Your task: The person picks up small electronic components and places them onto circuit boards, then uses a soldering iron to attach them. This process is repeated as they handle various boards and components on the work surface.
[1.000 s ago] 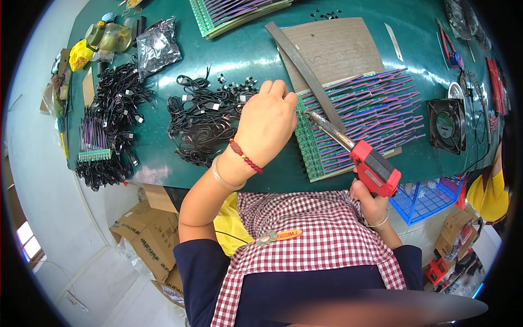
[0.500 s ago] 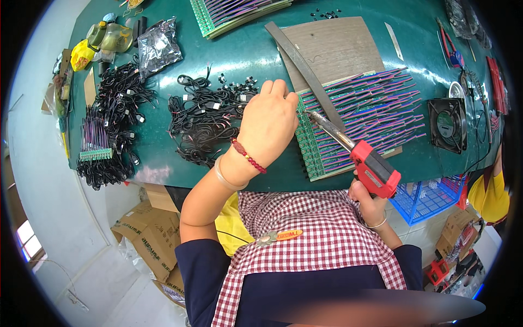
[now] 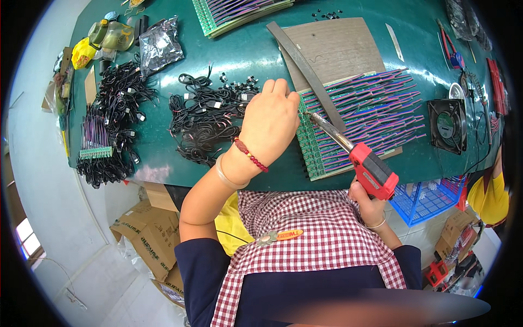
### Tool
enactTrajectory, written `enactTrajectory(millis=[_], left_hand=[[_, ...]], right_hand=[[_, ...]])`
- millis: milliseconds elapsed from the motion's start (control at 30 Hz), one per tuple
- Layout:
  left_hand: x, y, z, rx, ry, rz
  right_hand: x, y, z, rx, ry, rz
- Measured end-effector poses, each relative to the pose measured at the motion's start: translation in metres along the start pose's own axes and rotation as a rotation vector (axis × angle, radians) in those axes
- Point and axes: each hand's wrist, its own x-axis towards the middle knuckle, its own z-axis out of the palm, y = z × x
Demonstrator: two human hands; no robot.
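Observation:
My right hand (image 3: 369,200) grips the handle of a red and black soldering gun (image 3: 372,168). The gun's metal tip points up and left, reaching the left edge of a panel of green circuit boards (image 3: 311,148). Rows of purple, pink and black wires (image 3: 376,109) run rightward from these boards. My left hand (image 3: 271,121) is closed at the panel's upper left edge, close to the tip. Whatever its fingers pinch is hidden behind the hand. A flat grey metal bar (image 3: 306,73) lies slantwise across the wires and a brown board (image 3: 340,46).
Bundles of black cables (image 3: 204,125) lie left of my left hand, with another heap (image 3: 121,98) farther left. A second wired board stack (image 3: 234,13) sits at the far edge. At right stand a black fan (image 3: 448,125) and pliers (image 3: 449,46); a blue crate (image 3: 427,199) is below.
The soldering gun has shifted very slightly left, its tip nearer my left fingers. My left hand keeps its closed pose at the panel edge.

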Motion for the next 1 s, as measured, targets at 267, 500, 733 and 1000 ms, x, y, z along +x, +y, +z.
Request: enactTrajectory(millis=[267, 500, 733, 1000], left_hand=[[0.0, 0.0, 0.0, 0.014, -0.005, -0.008], [0.0, 0.0, 0.001, 0.01, -0.003, -0.012], [0.0, -0.001, 0.001, 0.007, 0.005, 0.003], [-0.001, -0.001, 0.001, 0.009, -0.013, -0.002]], right_hand=[[0.002, -0.013, 0.004, -0.052, 0.036, -0.009], [-0.001, -0.013, 0.0, -0.026, 0.015, -0.033], [0.0, -0.012, 0.002, -0.043, 0.014, -0.072], [0.0, -0.009, -0.002, 0.008, 0.029, -0.013]])
